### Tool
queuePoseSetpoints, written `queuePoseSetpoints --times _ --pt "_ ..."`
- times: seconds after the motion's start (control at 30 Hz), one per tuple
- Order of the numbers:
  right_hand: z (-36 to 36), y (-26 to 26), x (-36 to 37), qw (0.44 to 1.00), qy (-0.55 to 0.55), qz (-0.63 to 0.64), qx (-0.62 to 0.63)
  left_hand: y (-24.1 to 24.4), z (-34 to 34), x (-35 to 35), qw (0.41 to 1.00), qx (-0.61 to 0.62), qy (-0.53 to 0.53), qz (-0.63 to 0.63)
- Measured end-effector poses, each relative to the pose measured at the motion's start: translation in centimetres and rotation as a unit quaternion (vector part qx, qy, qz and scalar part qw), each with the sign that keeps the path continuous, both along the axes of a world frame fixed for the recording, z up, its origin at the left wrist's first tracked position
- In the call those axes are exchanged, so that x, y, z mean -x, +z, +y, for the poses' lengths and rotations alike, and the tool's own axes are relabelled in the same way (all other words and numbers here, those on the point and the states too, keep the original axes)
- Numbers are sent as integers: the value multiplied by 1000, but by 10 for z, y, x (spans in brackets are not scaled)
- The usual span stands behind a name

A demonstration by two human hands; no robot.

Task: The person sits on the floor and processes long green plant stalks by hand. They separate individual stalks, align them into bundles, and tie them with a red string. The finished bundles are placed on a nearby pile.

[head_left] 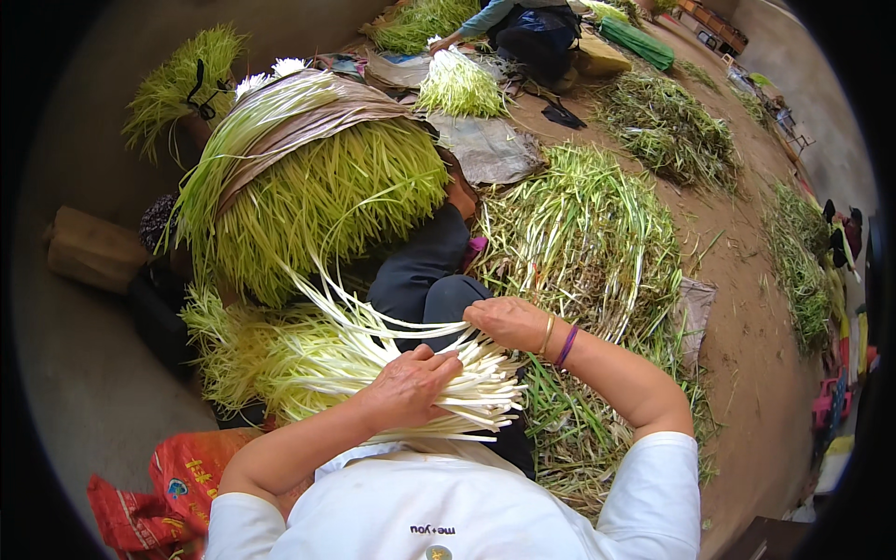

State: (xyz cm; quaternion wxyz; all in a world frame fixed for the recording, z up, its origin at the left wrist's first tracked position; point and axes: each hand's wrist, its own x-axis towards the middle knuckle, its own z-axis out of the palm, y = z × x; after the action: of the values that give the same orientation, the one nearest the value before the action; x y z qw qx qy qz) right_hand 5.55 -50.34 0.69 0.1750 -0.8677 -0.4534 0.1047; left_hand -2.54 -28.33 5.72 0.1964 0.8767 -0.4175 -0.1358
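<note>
Across my lap lies a thick bundle of blanched garlic chives (483,392), its white cut ends to the right and its pale yellow-green leaves spreading left. My left hand (418,385) is laid over the white stalks and grips them. Between the fingers of my right hand (505,323) are the white ends of a few chive stalks (413,325). These stalks run left, above the bundle, towards the large heap of chives (336,189) in front of me. A brown cloth (315,122) is wrapped over that heap, and more stalks lie on top of it.
Discarded green and dry leaves (581,245) are piled at my right, with another trimmings pile (672,129) beyond. A co-worker's hand (445,43) touches a chive bunch (462,84) at the back. A red printed sack (189,469) lies at my left, near a cardboard box (98,248).
</note>
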Motion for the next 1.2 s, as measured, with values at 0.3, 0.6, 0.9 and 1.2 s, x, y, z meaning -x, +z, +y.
queuePoseSetpoints --times 0.3,0.6,0.9,1.2 --pt "-1 21 17 998 6 -59 24 -2 -1 -1 1000 11 6 2" --pt "-19 77 1 957 15 -288 41 10 -2 -4 995 -76 16 62" --pt "-306 105 -10 893 -388 -226 29 5 -2 -3 997 -37 27 64" --pt "-427 213 -26 661 -681 -51 -312 -7 -7 3 996 3 79 44"
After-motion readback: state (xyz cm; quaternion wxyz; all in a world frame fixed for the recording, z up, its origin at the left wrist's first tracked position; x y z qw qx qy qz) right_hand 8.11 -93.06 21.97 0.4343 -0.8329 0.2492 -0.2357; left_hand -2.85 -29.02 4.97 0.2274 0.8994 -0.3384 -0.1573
